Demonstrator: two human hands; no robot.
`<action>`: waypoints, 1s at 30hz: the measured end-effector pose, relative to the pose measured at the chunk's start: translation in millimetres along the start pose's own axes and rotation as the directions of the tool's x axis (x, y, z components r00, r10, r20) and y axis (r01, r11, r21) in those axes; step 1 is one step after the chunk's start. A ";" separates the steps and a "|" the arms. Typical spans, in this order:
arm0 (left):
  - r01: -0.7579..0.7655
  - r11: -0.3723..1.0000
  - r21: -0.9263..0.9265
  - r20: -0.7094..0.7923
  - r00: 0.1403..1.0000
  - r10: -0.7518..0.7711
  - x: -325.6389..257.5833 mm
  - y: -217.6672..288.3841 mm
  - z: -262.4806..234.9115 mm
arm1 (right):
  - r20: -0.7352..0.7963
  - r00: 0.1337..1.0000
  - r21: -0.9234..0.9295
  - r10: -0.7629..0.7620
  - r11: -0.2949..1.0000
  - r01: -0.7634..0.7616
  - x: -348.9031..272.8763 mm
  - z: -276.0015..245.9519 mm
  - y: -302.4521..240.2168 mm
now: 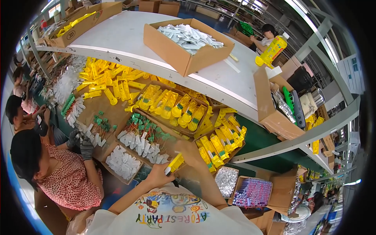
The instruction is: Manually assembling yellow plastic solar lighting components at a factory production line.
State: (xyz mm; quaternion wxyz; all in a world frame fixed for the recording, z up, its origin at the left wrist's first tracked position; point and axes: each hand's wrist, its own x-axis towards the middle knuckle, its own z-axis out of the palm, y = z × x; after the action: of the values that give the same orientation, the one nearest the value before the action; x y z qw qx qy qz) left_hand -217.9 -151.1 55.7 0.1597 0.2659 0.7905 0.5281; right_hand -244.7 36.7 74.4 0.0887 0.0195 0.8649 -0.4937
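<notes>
My left hand (pixel 158 176) is closed on a yellow plastic housing (pixel 176 161), which is tilted, with a pale piece at its lower end. Just beyond it, my right hand (pixel 187 153) is smeared by motion, so its fingers and anything in them are unclear. The right hand is between a box of white parts with green pieces and red wires (pixel 143 137) on its left and a box of yellow housings (pixel 221 145) on its right. A larger tray of yellow housings (pixel 172 105) lies farther back.
A box of pale flat parts (pixel 122 162) sits front left, beside a gloved co-worker (pixel 58 168). Boxes of silvery parts (pixel 226 181) and purple cylinders (pixel 252 192) stand at right. Above, a shelf (pixel 129 43) carries a carton of grey parts (pixel 188 51). A metal bar (pixel 290 145) crosses the right side.
</notes>
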 end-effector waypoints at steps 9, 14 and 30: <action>-0.052 0.991 -0.123 0.080 0.995 0.063 -9.6 -22.9 1.9 | 0.122 0.985 0.173 0.119 0.975 -0.139 -9.7 7.0 -1.4; 0.011 0.999 -0.041 0.129 0.992 -0.006 -1.8 -22.5 -9.1 | 0.240 0.962 0.596 0.134 0.761 -0.255 -4.8 19.2 8.2; 0.201 0.870 -0.451 0.266 0.960 -0.084 41.4 -77.9 -30.2 | -0.602 0.776 0.285 0.188 0.959 -0.012 91.3 23.2 30.8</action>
State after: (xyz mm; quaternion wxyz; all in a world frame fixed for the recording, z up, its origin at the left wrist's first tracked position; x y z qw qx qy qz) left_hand -287.1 -172.8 -3.0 0.3519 0.2205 0.6302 0.6560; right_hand -327.7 27.6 20.9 -0.1793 0.2397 0.7690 -0.5648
